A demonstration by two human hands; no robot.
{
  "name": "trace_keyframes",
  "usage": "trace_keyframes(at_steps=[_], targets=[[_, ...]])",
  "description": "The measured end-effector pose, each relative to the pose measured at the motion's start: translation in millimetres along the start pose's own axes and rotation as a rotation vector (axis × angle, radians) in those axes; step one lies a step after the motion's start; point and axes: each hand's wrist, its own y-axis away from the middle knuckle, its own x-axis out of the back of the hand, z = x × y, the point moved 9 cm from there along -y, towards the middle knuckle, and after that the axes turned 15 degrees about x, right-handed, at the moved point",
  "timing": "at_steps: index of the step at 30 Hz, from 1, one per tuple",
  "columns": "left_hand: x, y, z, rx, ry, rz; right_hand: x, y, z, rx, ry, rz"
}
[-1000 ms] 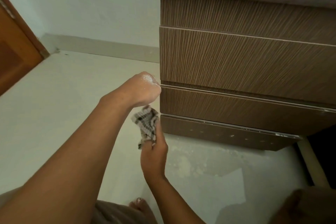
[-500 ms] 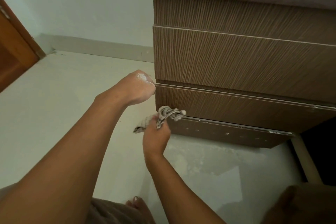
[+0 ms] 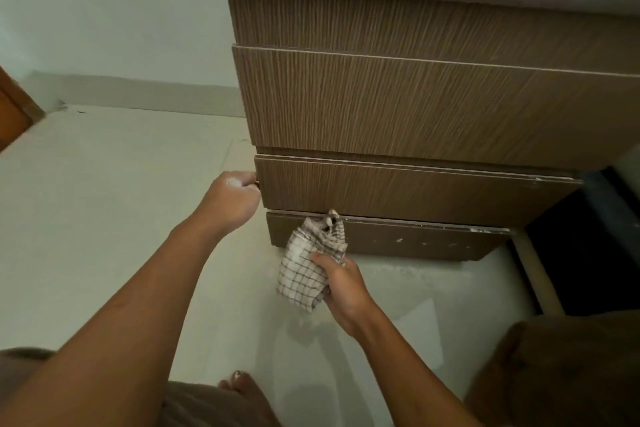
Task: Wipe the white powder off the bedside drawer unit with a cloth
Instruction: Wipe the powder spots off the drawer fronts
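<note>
Pressing its bunched top against the upper edge of the btm drawer [image 3: 433, 244], the checked cloth [image 3: 304, 270] is gripped by the R hand [image 3: 343, 284], fingers [image 3: 320, 257] curled round its lower part, w/ white powder [image 3: 400, 239] specks on that drawer's front to the right of it and more dusted on the floor [image 3: 104, 218] below. L hand [image 3: 233, 199], powder on its back, is curled into a fist touching the left edge of the middle drawer [image 3: 398, 191]; can't tell if it grips anything. Whole drawer unit [image 3: 415, 107] stands against a pale wall [image 3: 121, 10], door [image 3: 14, 114] at far left, bare foot [image 3: 242, 385] at btm centre.
</note>
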Motion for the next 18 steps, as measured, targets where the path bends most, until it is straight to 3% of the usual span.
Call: trace_keyframes(at_steps=[3, 10, 14, 18], targets=[[-27.1, 3.1, -18.6, 0.082, 0.043, -0.014, 29.0, 11.6, -1.5, -0.007, -0.089, 0.043], [-81.0, -4.6, -66.3, 0.389, 0.297, 0.001, 124.8, 18.2, -62.7, 0.339, 0.353, 0.415], [-85.5, -6.6, -71.3, 0.483, 0.49, 0.087, 160.8, 28.5, -105.1, 0.582, 0.468, 0.569], [-89.7, -10.9, -75.2, 0.531, 0.613, 0.149, 191.7, 39.1, -126.5, 0.667, 0.611, 0.68]])
